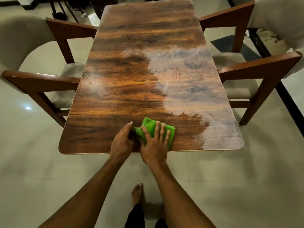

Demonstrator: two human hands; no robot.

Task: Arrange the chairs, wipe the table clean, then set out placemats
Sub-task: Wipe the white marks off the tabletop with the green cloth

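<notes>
The right hand (154,145) presses flat, fingers spread, on a green cloth (148,125) on the desk (131,71); just beside it the left hand (122,140) rests, fingers straight.

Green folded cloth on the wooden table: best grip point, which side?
Likely pinch the far corner of the green folded cloth: it peaks clear of the right hand flat on top. Come from above, far side; the left hand crowds its left edge.
</notes>
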